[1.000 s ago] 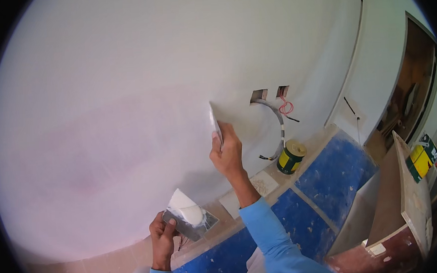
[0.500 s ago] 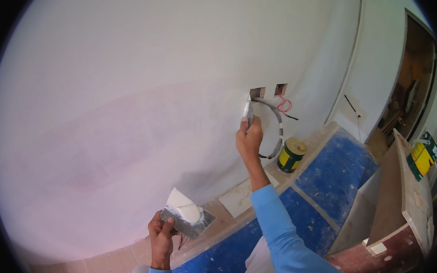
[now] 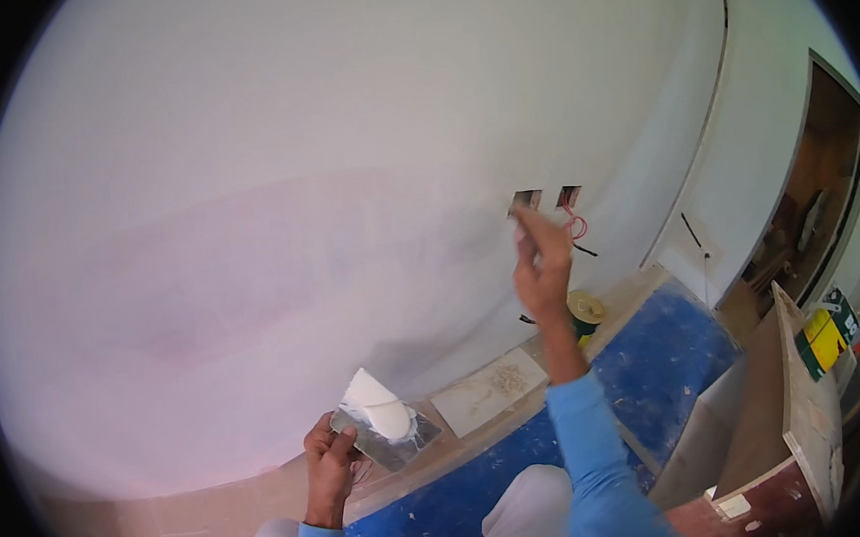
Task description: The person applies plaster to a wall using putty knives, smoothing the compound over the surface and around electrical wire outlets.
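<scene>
My left hand [image 3: 330, 459] grips the near left corner of a flat metal scraper [image 3: 397, 452], thumb on top. A thick mound of white putty [image 3: 376, 406] lies on it. My right hand [image 3: 543, 266] is raised at the white wall [image 3: 273, 121], just below the left socket hole [image 3: 525, 202]. Its index finger reaches up to the hole; the other fingers are bent and slightly smeared by motion. Whatever they hold, if anything, is hidden. Beside it, red wires [image 3: 577, 226] hang from the right socket hole [image 3: 568, 196].
A green-and-yellow tin [image 3: 586, 308] stands behind my right forearm at the wall's foot. Blue sheeting [image 3: 666, 343] and a dusty pale board [image 3: 492, 391] cover the floor. A wooden box-like piece [image 3: 764, 415] stands at right, near a doorway [image 3: 818, 176]. My knee [image 3: 528, 509] shows below.
My right hand has moved right, across the socket hole's lower edge, and turned; the putty knife it held no longer shows. The view has shifted slightly. My left hand still holds the loaded scraper.
</scene>
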Demonstrator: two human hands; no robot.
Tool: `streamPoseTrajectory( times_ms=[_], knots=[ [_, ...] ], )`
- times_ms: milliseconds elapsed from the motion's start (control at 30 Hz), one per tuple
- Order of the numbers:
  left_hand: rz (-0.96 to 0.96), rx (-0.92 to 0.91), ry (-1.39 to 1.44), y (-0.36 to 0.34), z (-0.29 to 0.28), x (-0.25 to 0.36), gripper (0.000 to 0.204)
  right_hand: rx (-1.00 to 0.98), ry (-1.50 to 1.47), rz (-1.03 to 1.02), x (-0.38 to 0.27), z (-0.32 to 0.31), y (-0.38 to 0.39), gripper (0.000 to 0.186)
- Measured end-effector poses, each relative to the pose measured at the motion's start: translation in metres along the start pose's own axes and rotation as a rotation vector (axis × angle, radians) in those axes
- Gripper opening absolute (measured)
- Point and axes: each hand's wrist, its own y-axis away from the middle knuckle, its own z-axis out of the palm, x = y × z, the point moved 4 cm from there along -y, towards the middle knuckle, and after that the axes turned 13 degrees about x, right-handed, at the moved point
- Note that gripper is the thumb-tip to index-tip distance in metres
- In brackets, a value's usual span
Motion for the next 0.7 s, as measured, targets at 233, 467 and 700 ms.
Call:
streamPoseTrajectory(
  times_ms=[233, 467, 700],
  knots=[
    [-0.014, 0.027, -0.005, 0.005, -0.002, 0.007, 0.026, -0.001, 0.202, -0.216, 0.031, 0.029, -0.111, 0.047],
    [-0.012, 0.065, -0.019, 0.008, 0.001, 0.008, 0.026, -0.053, 0.078, -0.068, 0.045, 0.029, -0.081, 0.048],
    [-0.039, 0.091, 0.023, 0.01, -0.005, 0.003, 0.026, -0.055, 0.035, -0.053, 0.032, 0.031, 0.041, 0.051]
  ],
)
